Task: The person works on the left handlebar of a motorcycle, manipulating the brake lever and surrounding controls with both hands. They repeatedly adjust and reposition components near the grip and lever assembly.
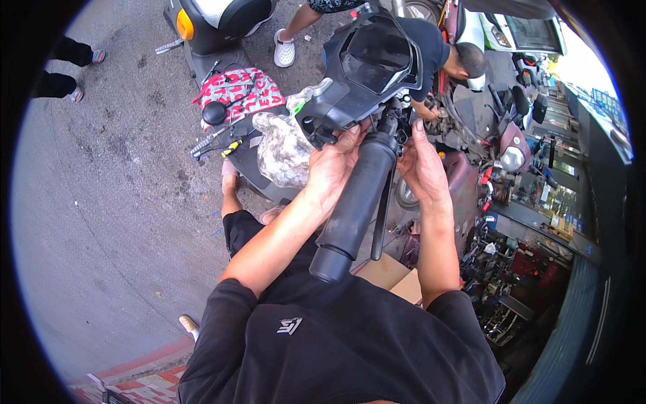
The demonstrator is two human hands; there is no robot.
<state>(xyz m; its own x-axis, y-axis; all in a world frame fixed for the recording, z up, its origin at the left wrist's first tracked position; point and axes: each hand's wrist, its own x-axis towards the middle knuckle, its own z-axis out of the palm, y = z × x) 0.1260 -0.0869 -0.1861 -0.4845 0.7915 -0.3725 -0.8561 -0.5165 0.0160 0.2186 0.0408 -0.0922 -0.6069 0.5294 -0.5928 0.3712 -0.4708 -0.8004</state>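
Steadily does it, I'd say: let the left hand brace the cover just beyond the black handle while the right hand feels around the handle's far end, forcing nothing and not squeezing the lever just right of that handle. Left of the handle, fingertips vanish under the cover, so I can't tell whether that grip is closed; right of it, the grip looks loosely open, thumb up! Count: two hands on this job, one handle, one lever, one cover.

On my feed I log: handlebar grip, matt, rubber-like; lever, smooth; instrument cowl, matt plastic; display panel, glossy; carton, matt cardboard; shirt, cloth; ground, rough, asphalt-like.
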